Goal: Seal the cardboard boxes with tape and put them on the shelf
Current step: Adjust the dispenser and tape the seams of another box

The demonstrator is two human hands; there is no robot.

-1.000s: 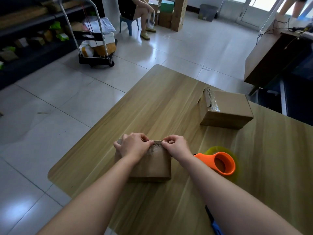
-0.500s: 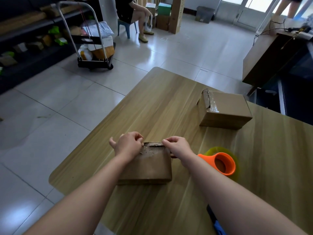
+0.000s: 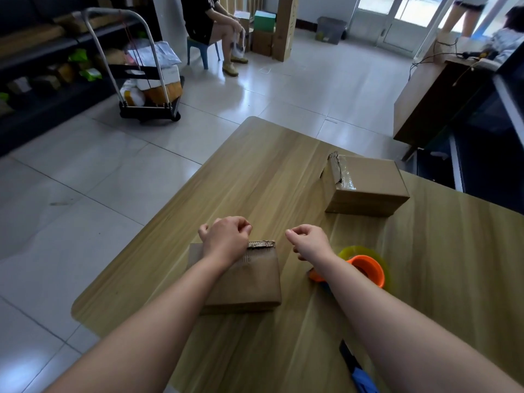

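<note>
Two cardboard boxes on the table, neither shelved; sealing judged about half done.

Shelf [image 3: 42,66], at 10 o'clock across the floor, holds parcels but neither of these boxes. Table [image 3: 255,171], wood-grain, carries everything else. Far box [image 3: 368,182], at 1 o'clock, has glossy clear tape over its torn end and looks sealed. Near box [image 3: 249,279], at 6 o'clock, lies flat with a raw corrugated far edge and no tape that shows, so it likely needs taping. Tape dispenser [image 3: 365,268], orange with a yellowish roll, sits just beside it at 3 o'clock. Left hand [image 3: 226,239] is above the near box's far edge, fingers curled; whether it pinches anything cannot be told. Right hand [image 3: 309,242] is between box and dispenser, loosely curled and holding nothing visible.
</note>
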